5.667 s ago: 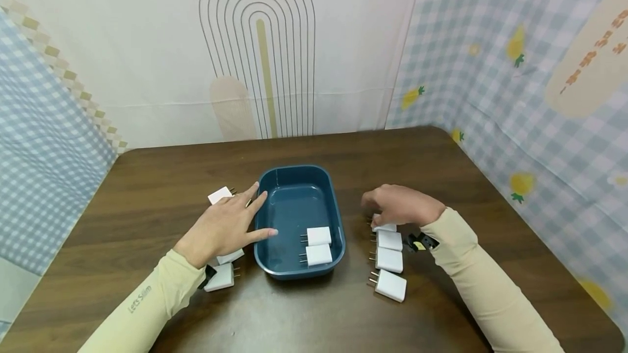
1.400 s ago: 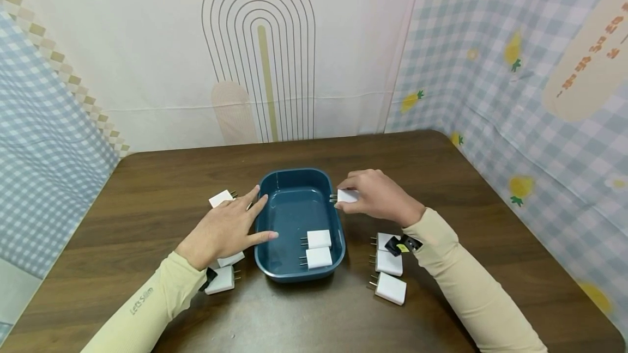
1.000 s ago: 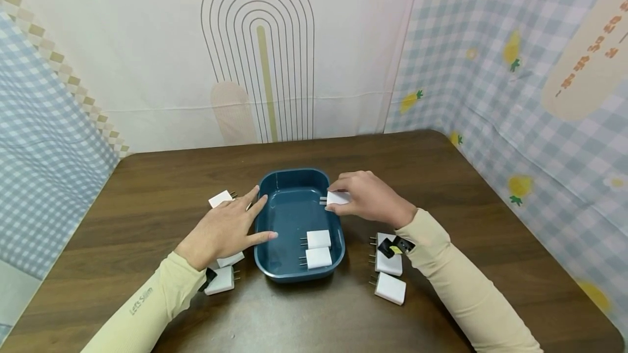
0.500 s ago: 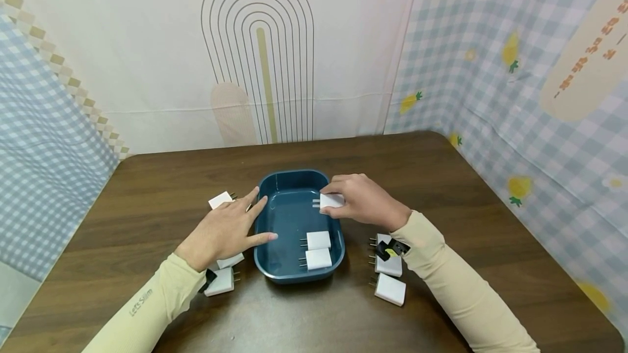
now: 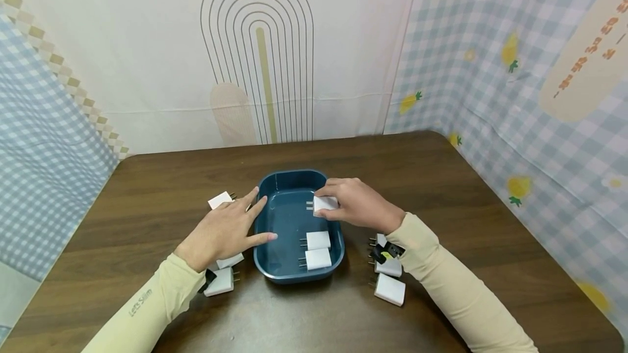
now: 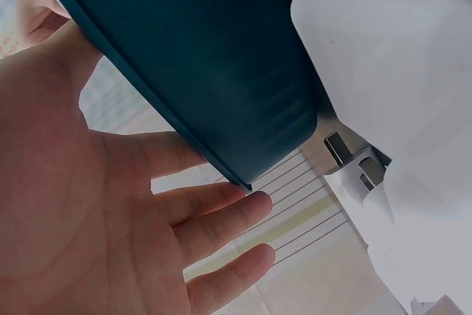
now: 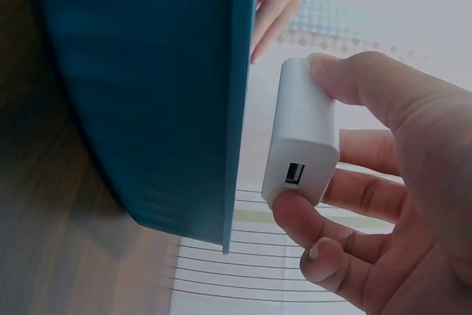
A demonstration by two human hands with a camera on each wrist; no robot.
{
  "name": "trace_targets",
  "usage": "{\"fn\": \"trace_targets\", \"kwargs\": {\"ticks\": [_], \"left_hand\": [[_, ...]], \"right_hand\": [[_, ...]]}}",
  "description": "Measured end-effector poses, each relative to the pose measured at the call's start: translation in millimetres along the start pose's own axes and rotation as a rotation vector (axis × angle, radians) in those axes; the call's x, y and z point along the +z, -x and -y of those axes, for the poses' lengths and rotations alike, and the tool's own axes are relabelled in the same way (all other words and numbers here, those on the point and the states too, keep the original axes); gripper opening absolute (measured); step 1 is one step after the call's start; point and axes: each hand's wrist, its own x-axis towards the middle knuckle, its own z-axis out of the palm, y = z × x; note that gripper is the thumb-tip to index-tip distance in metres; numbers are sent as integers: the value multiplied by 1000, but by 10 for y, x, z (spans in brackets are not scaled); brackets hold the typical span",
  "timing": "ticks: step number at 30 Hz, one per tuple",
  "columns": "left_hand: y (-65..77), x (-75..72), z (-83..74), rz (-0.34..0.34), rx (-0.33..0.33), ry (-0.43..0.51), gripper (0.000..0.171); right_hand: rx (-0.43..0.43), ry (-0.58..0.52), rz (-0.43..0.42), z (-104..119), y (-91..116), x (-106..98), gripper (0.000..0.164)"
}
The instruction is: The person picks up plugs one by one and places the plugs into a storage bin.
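My right hand (image 5: 365,205) pinches a white USB charger (image 5: 325,204) between thumb and fingers, over the right side of a dark blue bin (image 5: 282,227). The charger's two metal prongs point left. In the right wrist view its USB port faces the camera, and the charger (image 7: 301,123) is held beside the bin's rim (image 7: 237,108). My left hand (image 5: 221,233) lies spread along the bin's left rim, fingers extended; in the left wrist view its fingertips touch the rim. Two chargers (image 5: 318,249) lie inside the bin at the near right, prongs leftward.
Right of the bin several white chargers (image 5: 390,289) stand in a column, partly hidden by the right wrist. White chargers (image 5: 219,281) also lie left of the bin, partly under my left hand. A patterned cloth (image 5: 353,59) hangs behind the brown table (image 5: 402,162).
My right hand took a charger from the right column and carried it left, from outside the bin's right rim to over its inside. The left hand has stayed put.
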Motion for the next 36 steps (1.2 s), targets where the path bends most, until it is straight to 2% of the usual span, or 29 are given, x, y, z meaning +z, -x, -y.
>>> {"fn": "trace_targets", "kwargs": {"ticks": [10,36], "left_hand": [[-6,-16,6,7,1,-1,94],[-1,-17,7,7,-1,8,94]], "right_hand": [[-38,92,-9,0,-23,58,41],[-47,84,77,20,-120,189,41]]}}
